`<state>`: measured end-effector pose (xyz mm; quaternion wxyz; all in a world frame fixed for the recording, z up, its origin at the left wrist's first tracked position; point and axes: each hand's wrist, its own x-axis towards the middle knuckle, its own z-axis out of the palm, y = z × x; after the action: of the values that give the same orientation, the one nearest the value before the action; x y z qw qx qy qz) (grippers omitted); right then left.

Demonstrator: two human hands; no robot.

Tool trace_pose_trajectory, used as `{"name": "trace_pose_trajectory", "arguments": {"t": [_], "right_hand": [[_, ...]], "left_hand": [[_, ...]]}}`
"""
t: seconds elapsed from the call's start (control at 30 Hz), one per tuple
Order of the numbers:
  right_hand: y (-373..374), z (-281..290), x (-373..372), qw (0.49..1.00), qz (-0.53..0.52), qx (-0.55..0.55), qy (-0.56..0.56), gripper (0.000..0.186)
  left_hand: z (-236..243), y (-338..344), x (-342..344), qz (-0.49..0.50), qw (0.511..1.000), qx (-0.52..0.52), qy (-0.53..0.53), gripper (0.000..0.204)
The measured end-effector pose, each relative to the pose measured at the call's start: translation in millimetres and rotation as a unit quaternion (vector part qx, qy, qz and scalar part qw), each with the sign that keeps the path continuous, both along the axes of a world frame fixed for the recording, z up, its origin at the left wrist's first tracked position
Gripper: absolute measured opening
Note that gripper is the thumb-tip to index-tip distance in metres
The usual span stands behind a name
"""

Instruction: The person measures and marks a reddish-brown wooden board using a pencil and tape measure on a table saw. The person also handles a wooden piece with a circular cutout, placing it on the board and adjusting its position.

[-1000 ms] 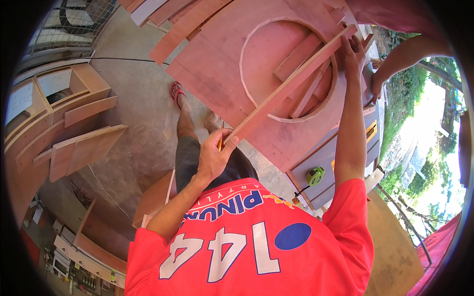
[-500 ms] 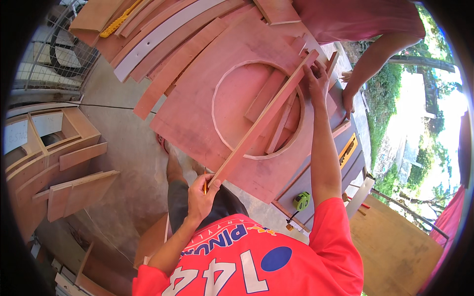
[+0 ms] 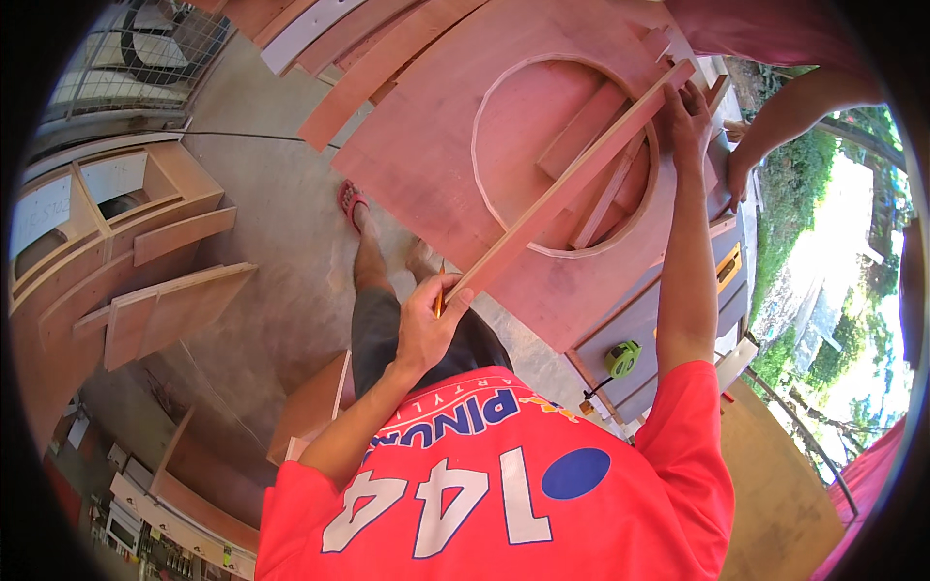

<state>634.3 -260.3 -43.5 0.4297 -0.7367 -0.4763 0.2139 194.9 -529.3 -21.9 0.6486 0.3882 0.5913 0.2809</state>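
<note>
A long, narrow wooden strip (image 3: 573, 186) lies slantwise over a large reddish plywood panel (image 3: 407, 145) with a round cut-out. My left hand (image 3: 426, 329) pinches the strip's near end, just past the panel's near edge, and also keeps a yellow pencil (image 3: 440, 298) between its fingers. At the far end my right hand (image 3: 686, 121) has its fingers closed around the strip. Through the cut-out, shorter wooden pieces (image 3: 584, 129) show under the strip.
Another person's arm (image 3: 799, 121) rests at the far right beside the panel. A green tape measure (image 3: 622, 359) lies on a grey surface near my right elbow. Wooden planks (image 3: 387, 68) are stacked at the far left, and a wooden cabinet frame (image 3: 126, 213) stands left.
My view has shifted, so the panel, strip and both hands sit higher and farther right. Both hands keep their hold on the strip.
</note>
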Motion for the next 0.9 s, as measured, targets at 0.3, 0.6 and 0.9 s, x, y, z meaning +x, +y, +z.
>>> {"name": "trace_pose_trajectory", "arguments": {"t": [0.3,0.6,0.9], "right_hand": [[-0.5,3.5,-2.9,1.0,-0.001,0.0,0.001,0.066],[-1.3,7.7,-7.2,1.0,-0.018,-0.013,-0.015,0.069],[0.8,-0.7,-1.5,0.999,0.001,-0.003,0.032,0.067]], "left_hand": [[3.6,3.2,-0.1,-0.007,1.0,0.006,0.006,0.04],[2.6,2.6,0.4,0.005,1.0,-0.006,-0.018,0.041],[-0.8,1.7,-0.3,0.001,1.0,0.006,-0.003,0.038]]}}
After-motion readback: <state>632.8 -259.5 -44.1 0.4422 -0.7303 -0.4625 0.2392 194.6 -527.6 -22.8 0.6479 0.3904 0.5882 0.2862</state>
